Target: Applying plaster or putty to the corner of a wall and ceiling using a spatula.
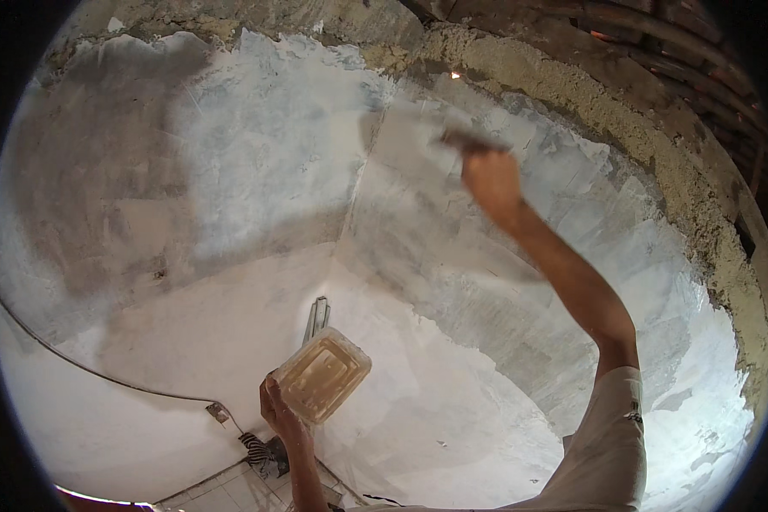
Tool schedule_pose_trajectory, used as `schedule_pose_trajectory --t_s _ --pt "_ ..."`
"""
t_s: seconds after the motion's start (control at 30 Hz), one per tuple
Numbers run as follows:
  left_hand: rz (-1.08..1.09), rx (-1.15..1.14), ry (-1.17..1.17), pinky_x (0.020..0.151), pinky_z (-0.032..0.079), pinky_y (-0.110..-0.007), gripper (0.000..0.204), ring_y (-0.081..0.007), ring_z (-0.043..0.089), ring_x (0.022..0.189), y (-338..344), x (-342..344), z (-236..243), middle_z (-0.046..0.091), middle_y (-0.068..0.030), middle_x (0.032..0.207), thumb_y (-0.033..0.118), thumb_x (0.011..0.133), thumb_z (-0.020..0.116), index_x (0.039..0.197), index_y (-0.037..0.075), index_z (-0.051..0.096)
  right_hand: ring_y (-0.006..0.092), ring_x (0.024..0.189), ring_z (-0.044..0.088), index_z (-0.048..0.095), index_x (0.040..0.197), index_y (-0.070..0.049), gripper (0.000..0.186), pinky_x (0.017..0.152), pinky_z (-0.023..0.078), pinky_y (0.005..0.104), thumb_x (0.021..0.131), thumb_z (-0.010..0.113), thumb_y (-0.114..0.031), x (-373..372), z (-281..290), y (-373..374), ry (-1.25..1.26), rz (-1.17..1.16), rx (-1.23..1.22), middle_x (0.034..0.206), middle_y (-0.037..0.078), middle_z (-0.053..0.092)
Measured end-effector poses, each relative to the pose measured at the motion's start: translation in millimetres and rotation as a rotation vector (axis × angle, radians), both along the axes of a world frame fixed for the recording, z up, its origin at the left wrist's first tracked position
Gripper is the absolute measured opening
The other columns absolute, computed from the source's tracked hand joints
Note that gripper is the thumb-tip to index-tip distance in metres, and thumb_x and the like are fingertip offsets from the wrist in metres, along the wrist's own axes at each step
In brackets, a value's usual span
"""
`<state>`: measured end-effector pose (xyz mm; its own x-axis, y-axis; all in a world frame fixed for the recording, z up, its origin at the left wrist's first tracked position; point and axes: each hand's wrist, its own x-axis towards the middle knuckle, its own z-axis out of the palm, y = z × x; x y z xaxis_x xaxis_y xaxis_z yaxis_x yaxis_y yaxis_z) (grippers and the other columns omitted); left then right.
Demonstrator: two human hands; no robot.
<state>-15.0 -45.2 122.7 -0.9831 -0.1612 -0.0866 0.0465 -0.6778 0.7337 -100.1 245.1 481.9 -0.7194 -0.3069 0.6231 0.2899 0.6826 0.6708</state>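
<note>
My right arm reaches up to the wall, and my right hand [491,181] is closed around a scraper-like tool [459,139], dark and smeared by motion. The tool is at or close to the patchy grey-and-white plastered wall [452,213], just right of the corner; whether its edge touches is not clear. Low in the middle, my left hand [282,410] grips the side of a tilted rectangular plastic tub [324,375], beige and translucent with pale smears. The fingers under the tub are partly hidden.
A rough mortar band [563,90] runs along the wall top, below dark roof poles [657,34]. On the left wall, a cable [102,373] leads to a small socket box [218,413]. Metal profiles [317,316] stand behind the tub. Striped cloth [260,452] lies near the tiled floor [222,493].
</note>
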Motion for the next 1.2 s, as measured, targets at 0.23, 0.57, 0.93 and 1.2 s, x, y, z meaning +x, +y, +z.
schedule_pose_trajectory --t_s 0.23,0.57,0.93,1.2 --pt "0.053 0.015 -0.039 0.079 0.052 -0.036 0.037 -0.0211 0.059 0.093 -3 8 12 0.056 -0.0092 0.101 0.037 0.099 0.045 0.109 0.003 0.055 0.0298 0.081 0.068 0.070 0.087 -0.007 0.016 0.063 0.056 0.0371 0.074 0.061 -0.007 -53 3 34 0.296 -0.061 0.042 0.088 0.015 0.067" --pt "0.202 -0.044 -0.091 0.079 0.050 -0.035 0.036 -0.0195 0.057 0.093 -41 17 4 0.057 -0.0077 0.099 0.036 0.098 0.047 0.109 0.003 0.055 0.0325 0.061 0.067 0.070 0.082 -0.010 0.014 0.055 0.055 0.0418 0.075 0.058 -0.008 -99 -52 -14 0.155 0.186 -0.128 0.069 0.016 0.066" --pt "0.137 -0.014 -0.105 0.083 0.049 -0.037 0.033 -0.0216 0.057 0.096 -37 19 -17 0.056 -0.0082 0.102 0.034 0.098 0.047 0.111 0.005 0.055 0.0287 0.073 0.067 0.068 0.077 -0.010 0.010 0.064 0.054 0.0397 0.076 0.058 -0.011 -119 0 26 -0.233 0.165 0.227 0.076 0.012 0.066" --pt "0.203 -0.033 -0.093 0.078 0.051 -0.037 0.034 -0.0194 0.059 0.090 -44 10 -24 0.057 -0.0076 0.098 0.036 0.098 0.048 0.106 0.004 0.055 0.0237 0.082 0.067 0.069 0.105 -0.018 0.036 0.068 0.054 0.0381 0.075 0.056 -0.003 -46 -11 21 -0.456 0.163 0.093 0.094 0.010 0.069"
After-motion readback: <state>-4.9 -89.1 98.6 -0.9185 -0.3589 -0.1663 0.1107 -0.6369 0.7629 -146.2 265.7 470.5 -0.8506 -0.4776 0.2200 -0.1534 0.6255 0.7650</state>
